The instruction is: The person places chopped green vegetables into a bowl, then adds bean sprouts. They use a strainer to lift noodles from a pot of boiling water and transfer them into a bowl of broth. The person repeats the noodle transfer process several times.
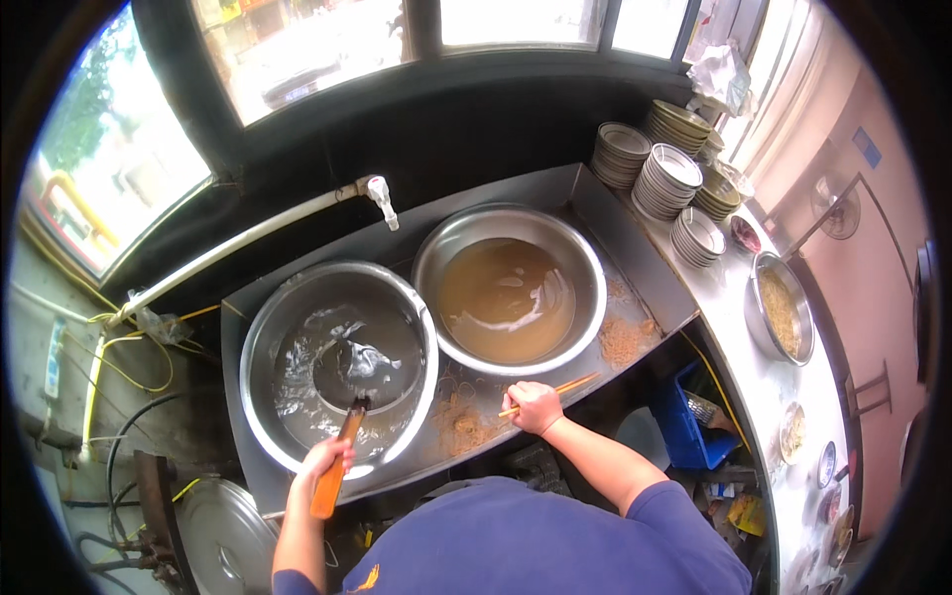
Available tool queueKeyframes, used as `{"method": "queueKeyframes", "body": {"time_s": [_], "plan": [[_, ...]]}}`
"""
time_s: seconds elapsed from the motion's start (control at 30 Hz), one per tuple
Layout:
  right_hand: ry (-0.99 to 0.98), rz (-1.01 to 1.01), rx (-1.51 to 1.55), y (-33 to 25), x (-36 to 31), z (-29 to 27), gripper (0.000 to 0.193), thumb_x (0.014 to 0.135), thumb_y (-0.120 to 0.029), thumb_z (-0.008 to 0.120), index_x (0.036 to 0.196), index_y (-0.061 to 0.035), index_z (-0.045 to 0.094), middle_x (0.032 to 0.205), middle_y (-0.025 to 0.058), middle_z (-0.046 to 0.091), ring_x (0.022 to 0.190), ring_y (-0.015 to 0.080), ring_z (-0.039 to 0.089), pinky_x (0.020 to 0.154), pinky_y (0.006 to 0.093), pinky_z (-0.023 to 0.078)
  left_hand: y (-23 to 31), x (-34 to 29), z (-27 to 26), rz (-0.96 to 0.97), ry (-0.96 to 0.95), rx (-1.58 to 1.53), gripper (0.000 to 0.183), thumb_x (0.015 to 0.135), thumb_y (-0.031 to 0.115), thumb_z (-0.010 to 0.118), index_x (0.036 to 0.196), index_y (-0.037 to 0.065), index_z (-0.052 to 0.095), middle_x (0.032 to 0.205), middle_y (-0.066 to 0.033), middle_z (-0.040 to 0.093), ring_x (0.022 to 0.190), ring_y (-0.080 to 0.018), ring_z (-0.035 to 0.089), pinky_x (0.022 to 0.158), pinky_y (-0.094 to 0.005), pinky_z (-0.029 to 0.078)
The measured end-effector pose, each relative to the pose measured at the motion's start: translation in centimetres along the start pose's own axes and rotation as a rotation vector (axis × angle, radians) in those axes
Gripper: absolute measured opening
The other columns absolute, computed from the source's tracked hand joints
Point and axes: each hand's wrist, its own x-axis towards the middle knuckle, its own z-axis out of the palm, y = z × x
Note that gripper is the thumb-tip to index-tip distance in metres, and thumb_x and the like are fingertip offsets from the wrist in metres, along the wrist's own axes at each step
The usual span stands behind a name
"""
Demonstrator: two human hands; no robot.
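Note:
My left hand is closed round the flat wooden handle of a strainer. Its dark metal neck reaches over the near side of the left steel basin, and a round outline shows in the rippling, cloudy water there; the mesh itself is hard to make out. A pair of long wooden chopsticks is gripped in my right hand, above the front edge of the metal sink. Just beyond that hand stands the right steel basin, holding brownish water.
A white tap hangs behind the basins. Brown crumbs lie on the sink floor. On the right counter are stacked bowls and a steel bowl of pale food. Below are a blue crate and a large lid.

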Motion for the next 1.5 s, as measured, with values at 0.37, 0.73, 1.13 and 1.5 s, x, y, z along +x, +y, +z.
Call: {"method": "queueKeyframes", "body": {"time_s": [0.37, 0.73, 1.13, 1.5], "plan": [[-0.087, 0.055, 0.037, -0.3, 0.8, 0.3, 0.011, 0.070, -0.012, 0.065, 0.066, -0.0146, 0.055, 0.066, 0.0049, 0.059, 0.062, 0.0273, 0.061, 0.057, 0.0383, 0.048, -3.9, -3.8, 5.3, -0.095, -0.224, -0.691, 0.028, 0.104, 0.022, 0.048, 0.129, 0.010, 0.044, 0.073, 0.0038, 0.045, 0.051, -0.0048, 0.042, 0.046, -0.0198, 0.040], [-0.039, 0.052, 0.008, -0.4, 0.7, 0.3, 0.015, 0.069, -0.014, 0.068, 0.066, -0.0161, 0.054, 0.065, 0.0021, 0.057, 0.061, 0.0255, 0.060, 0.055, 0.0370, 0.048, -0.7, -9.8, -2.9, -0.152, -0.203, -1.100, 0.033, 0.101, 0.004, 0.036, 0.130, -0.012, 0.034, 0.081, -0.0034, 0.049, 0.054, -0.0055, 0.046, 0.044, -0.0174, 0.044], [-0.070, 0.044, 0.043, -0.4, 0.7, -0.2, 0.014, 0.072, -0.012, 0.067, 0.067, -0.0122, 0.054, 0.065, 0.0049, 0.057, 0.061, 0.0269, 0.060, 0.055, 0.0370, 0.048, -0.1, 3.4, 2.0, 0.181, 0.074, -0.274, 0.008, 0.099, 0.013, 0.050, 0.105, 0.008, 0.047, 0.074, -0.0016, 0.052, 0.056, -0.0128, 0.049, 0.052, -0.0294, 0.044], [-0.025, 0.055, 0.026, -0.1, 1.1, 0.2, 0.016, 0.074, -0.012, 0.067, 0.065, -0.0126, 0.053, 0.064, 0.0043, 0.057, 0.060, 0.0252, 0.059, 0.056, 0.0362, 0.048, 0.0, 5.0, 4.7, 0.196, 0.394, -0.261, 0.013, 0.093, 0.004, 0.052, 0.100, 0.004, 0.042, 0.072, -0.0074, 0.053, 0.054, -0.0190, 0.055, 0.049, -0.0378, 0.051]]}}
